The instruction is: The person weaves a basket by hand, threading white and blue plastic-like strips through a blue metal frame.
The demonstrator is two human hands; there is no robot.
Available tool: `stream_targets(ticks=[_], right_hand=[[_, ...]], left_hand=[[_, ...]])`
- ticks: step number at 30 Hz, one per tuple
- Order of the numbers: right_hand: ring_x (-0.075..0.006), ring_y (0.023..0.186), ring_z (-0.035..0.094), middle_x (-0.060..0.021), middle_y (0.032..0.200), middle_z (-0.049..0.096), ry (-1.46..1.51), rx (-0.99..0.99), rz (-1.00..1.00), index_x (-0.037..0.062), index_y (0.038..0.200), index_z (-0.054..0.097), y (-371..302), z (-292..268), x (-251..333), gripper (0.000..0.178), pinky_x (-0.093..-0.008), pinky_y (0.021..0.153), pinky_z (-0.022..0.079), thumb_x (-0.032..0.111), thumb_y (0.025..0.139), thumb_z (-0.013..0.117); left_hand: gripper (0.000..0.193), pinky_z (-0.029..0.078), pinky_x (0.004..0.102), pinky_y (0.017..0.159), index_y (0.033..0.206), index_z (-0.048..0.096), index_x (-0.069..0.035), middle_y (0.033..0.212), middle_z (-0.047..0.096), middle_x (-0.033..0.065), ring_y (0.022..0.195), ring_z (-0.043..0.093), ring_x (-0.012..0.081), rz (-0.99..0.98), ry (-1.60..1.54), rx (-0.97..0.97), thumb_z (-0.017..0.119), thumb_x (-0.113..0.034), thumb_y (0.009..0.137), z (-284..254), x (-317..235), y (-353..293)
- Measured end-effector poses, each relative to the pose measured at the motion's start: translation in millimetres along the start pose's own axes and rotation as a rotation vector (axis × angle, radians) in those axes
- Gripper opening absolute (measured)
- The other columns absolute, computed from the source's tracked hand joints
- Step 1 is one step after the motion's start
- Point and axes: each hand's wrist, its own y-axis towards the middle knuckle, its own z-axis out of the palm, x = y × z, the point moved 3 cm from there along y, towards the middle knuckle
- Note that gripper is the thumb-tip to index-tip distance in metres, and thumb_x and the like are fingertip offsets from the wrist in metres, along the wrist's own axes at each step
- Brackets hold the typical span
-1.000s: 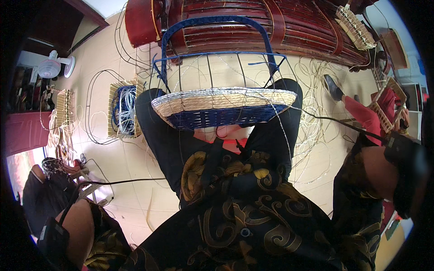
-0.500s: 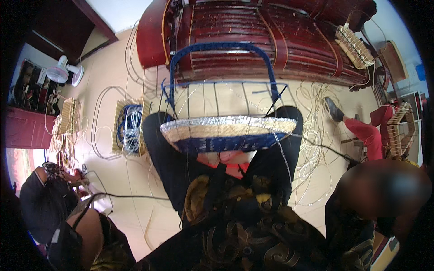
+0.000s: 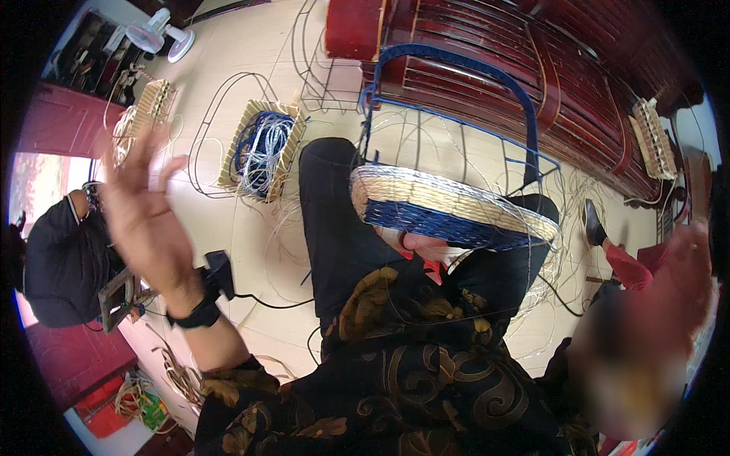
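Observation:
A half-woven basket [image 3: 449, 201] rests across my knees, tilted, with nobody's hand on it. Its woven part has a blue band, a straw-coloured band and a silvery edge. Bare wires rise from it to a blue-wrapped rim, and a tall blue handle [image 3: 456, 55] arches above. Loose silvery strands trail from the weave. Out to the left, my left hand [image 3: 148, 216] is raised with fingers spread, holding nothing; a black band with a small dark box circles its wrist. My right hand [image 3: 688, 266] is lifted at the far right edge, too smeared to make out its fingers.
A slatted dark red wooden bench [image 3: 487, 83] stands beyond the basket. On the tiled floor, a straw-coloured basket [image 3: 226, 171] holds blue and silvery strands. A person in dark clothes [image 3: 61, 251] is at the left; a red-trousered leg [image 3: 627, 266] shows at the right. A fan [image 3: 148, 34] stands far left.
My left hand has risen from the lower left corner to beside the left floor basket. My right hand has come up at the right edge. The view has turned, shifting the held-up basket rightward.

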Motion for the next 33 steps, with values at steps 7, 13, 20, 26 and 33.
stream_targets(ticks=[7,13,20,26,33], right_hand=[[-0.0307,0.089,0.051,-0.0185,0.099,0.056,-0.183,0.166,0.072,-0.0042,0.102,0.053,-21.7,45.8,-60.3,0.034,-0.0364,0.077,0.041,0.015,0.075,0.044],[-0.0288,0.088,0.054,-0.0151,0.095,0.061,-0.229,0.199,0.301,-0.0036,0.09,0.061,-20.4,68.7,-68.5,0.022,-0.0358,0.079,0.042,0.011,0.074,0.056],[-0.0257,0.086,0.055,-0.0122,0.093,0.062,-0.26,0.171,0.45,-0.0005,0.09,0.063,-45.9,79.5,-79.9,0.016,-0.0327,0.078,0.043,0.002,0.075,0.059],[-0.0258,0.086,0.056,-0.0116,0.092,0.062,-0.3,0.129,0.551,0.0002,0.089,0.063,-64.2,79.4,-82.9,0.013,-0.0323,0.077,0.044,0.004,0.077,0.059],[-0.0256,0.099,0.054,-0.0136,0.103,0.06,-0.497,-0.129,0.737,0.002,0.102,0.06,-103.0,52.4,-103.6,0.021,-0.0318,0.085,0.041,0.012,0.084,0.054]], left_hand=[[0.05,0.048,0.0283,0.072,0.127,0.038,0.004,0.106,0.057,0.0157,0.093,0.058,0.0211,-0.568,0.089,-0.152,0.043,-0.032,0.092,-10.4,84.7,-63.1],[0.046,0.047,0.0268,0.071,0.122,0.042,0.005,0.105,0.058,0.0151,0.091,0.059,0.021,-0.675,0.078,-0.101,0.045,-0.03,0.092,12.0,87.0,-81.7],[0.033,0.047,0.0273,0.071,0.115,0.052,0.003,0.102,0.058,0.015,0.091,0.059,0.0206,-0.603,0.057,0.002,0.046,-0.02,0.091,39.8,74.0,-85.9],[0.029,0.047,0.0276,0.072,0.111,0.055,0.003,0.102,0.059,0.0143,0.092,0.058,0.0199,-0.571,0.095,0.062,0.048,-0.016,0.091,51.2,66.4,-84.9],[0.03,0.043,0.0285,0.082,0.115,0.052,0.004,0.107,0.058,0.0138,0.098,0.055,0.0198,-0.607,0.155,0.092,0.047,-0.013,0.09,54.8,73.2,-93.7]])
